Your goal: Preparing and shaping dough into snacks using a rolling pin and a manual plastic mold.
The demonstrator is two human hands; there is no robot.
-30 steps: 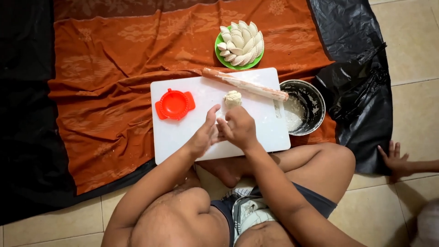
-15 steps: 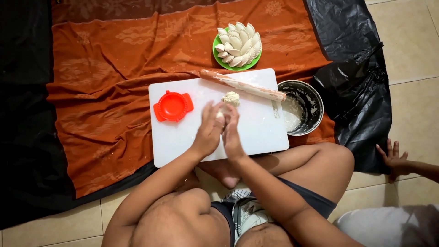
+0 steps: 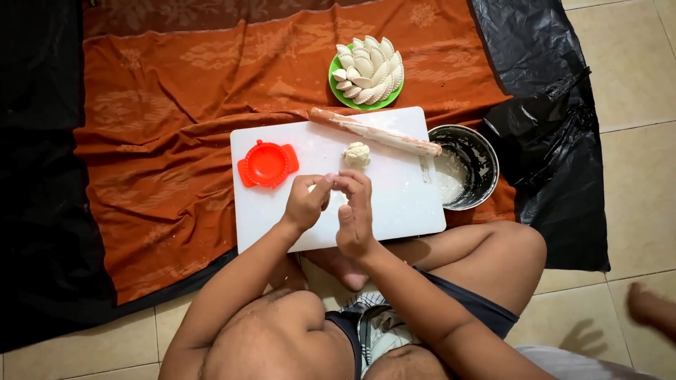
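Head view: my left hand (image 3: 304, 205) and right hand (image 3: 354, 214) meet fingertip to fingertip over the white board (image 3: 394, 204), pinched on a small dough piece (image 3: 315, 188). Spare dough lump (image 3: 356, 154) waits beside rolling pin (image 3: 377, 132).

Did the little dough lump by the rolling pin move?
No. The dough lump sits just below the rolling pin, right of the red mould, as before.

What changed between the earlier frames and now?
Both hands, left hand and right hand, dropped from beside the dough lump toward the body, fingertips pinching a small dough piece. Red mould, rolling pin, bowl, and plate of dumplings stayed put.
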